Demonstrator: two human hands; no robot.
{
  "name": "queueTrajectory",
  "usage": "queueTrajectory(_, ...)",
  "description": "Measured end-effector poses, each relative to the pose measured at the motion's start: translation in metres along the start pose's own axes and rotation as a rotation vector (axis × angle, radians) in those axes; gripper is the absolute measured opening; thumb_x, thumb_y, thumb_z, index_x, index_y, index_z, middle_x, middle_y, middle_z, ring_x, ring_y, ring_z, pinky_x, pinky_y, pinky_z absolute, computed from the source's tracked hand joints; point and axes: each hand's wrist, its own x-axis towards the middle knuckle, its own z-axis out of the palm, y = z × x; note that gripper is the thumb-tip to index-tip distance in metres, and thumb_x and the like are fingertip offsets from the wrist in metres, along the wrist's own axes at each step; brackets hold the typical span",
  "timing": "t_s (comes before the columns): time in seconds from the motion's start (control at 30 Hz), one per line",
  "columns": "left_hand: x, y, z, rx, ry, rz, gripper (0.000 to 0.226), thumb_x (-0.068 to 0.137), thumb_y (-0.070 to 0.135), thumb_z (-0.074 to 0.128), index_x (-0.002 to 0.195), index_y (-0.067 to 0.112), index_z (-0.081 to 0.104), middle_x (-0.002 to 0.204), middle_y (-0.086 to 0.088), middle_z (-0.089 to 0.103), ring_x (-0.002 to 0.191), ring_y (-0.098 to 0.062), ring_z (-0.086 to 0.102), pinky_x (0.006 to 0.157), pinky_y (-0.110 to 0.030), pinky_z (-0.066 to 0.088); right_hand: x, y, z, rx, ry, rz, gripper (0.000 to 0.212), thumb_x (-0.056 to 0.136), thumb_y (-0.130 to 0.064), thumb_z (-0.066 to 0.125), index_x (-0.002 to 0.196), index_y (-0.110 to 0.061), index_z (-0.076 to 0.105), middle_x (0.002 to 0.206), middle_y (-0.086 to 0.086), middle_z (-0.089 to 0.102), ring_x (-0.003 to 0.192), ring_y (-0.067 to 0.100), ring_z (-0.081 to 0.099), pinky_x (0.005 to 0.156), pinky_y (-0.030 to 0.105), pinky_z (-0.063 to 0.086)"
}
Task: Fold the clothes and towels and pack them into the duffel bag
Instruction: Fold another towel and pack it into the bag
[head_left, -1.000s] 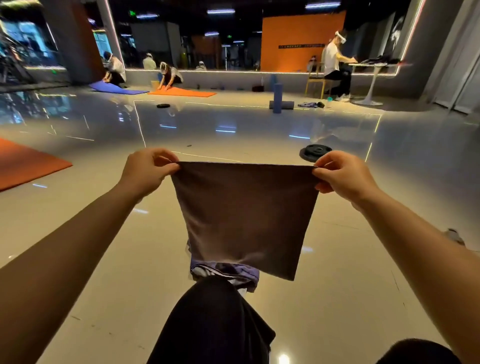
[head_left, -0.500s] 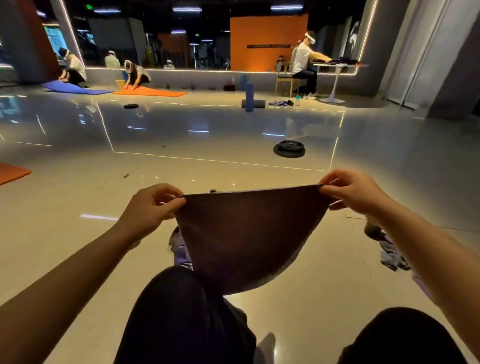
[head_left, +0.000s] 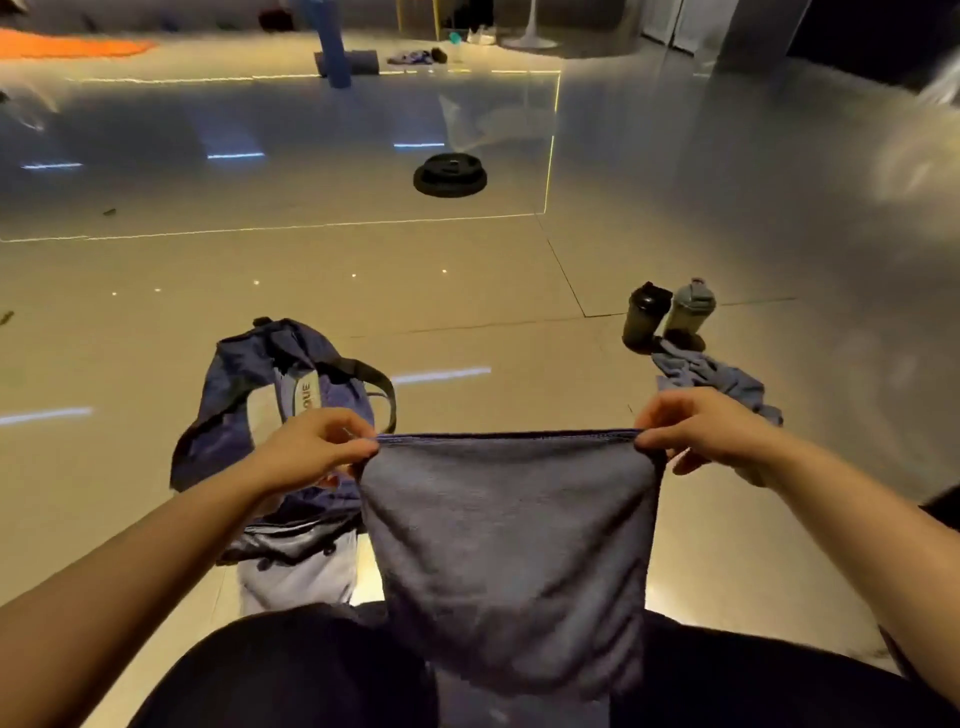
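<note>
A grey-blue towel (head_left: 514, 551) hangs folded in front of me, its lower part draped onto my dark-trousered lap. My left hand (head_left: 311, 447) pinches its top left corner and my right hand (head_left: 701, 431) pinches the top right corner, stretching the upper edge taut. The dark blue duffel bag (head_left: 249, 395) lies on the floor behind my left hand, its strap looped to the right. A pale garment (head_left: 298, 577) lies under the bag's near end. A crumpled blue-grey cloth (head_left: 717, 376) lies on the floor beyond my right hand.
Two shaker bottles (head_left: 667, 317) stand on the glossy floor right of centre, next to the crumpled cloth. A black weight plate (head_left: 449, 174) lies farther out. A blue foam roller (head_left: 337, 52) and an orange mat (head_left: 67, 44) are at the far end.
My view has tilted down toward the floor. Both hands have lowered the towel onto my lap, keeping their pinch on its top corners. The duffel bag and bottles have come into view.
</note>
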Motion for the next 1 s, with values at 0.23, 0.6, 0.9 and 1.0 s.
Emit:
queueTrajectory(0.23, 0.171, -0.041, 0.077, 0.029, -0.014, -0.075, 0.007, 0.088, 0.013, 0.068, 0.082, 0.016, 0.066, 0.075, -0.003, 0.069, 0.064, -0.014, 0.062, 0.055, -0.021, 0.048, 0.144, 0.085, 0.019, -0.047, 0.154, 0.109, 0.015, 0.082, -0.001, 0.069, 0.073, -0.013, 0.066, 0.071, 0.004, 0.065, 0.070, 0.019, 0.057, 0.061, 0.029, 0.043)
queueTrajectory(0.6, 0.293, -0.104, 0.138, 0.121, 0.055, -0.013, 0.005, 0.090, 0.015, 0.065, 0.088, 0.019, 0.067, 0.084, 0.005, 0.068, 0.077, -0.010, 0.065, 0.073, -0.032, 0.052, 0.274, 0.166, 0.059, -0.025, 0.203, 0.104, 0.012, 0.088, -0.009, 0.064, 0.080, -0.016, 0.062, 0.083, -0.003, 0.064, 0.068, 0.012, 0.058, 0.060, 0.026, 0.041)
queueTrajectory(0.9, 0.243, -0.195, 0.195, 0.756, -0.257, 0.457, 0.010, 0.076, 0.019, 0.072, 0.085, 0.023, 0.070, 0.082, 0.006, 0.069, 0.064, -0.019, 0.065, 0.049, -0.027, 0.047, 0.231, 0.233, 0.108, -0.606, -0.128, -0.089, 0.013, 0.093, -0.014, 0.056, 0.101, -0.017, 0.064, 0.105, 0.000, 0.065, 0.093, 0.022, 0.058, 0.076, 0.028, 0.044)
queueTrajectory(1.0, 0.242, -0.203, 0.201, 0.716, -0.233, 0.415, 0.022, 0.070, 0.007, 0.081, 0.087, 0.016, 0.070, 0.082, -0.002, 0.070, 0.065, -0.026, 0.066, 0.050, -0.031, 0.050, 0.233, 0.242, 0.120, -0.648, -0.171, -0.080, 0.018, 0.091, -0.007, 0.055, 0.105, -0.013, 0.064, 0.109, 0.006, 0.063, 0.096, 0.025, 0.057, 0.078, 0.029, 0.042)
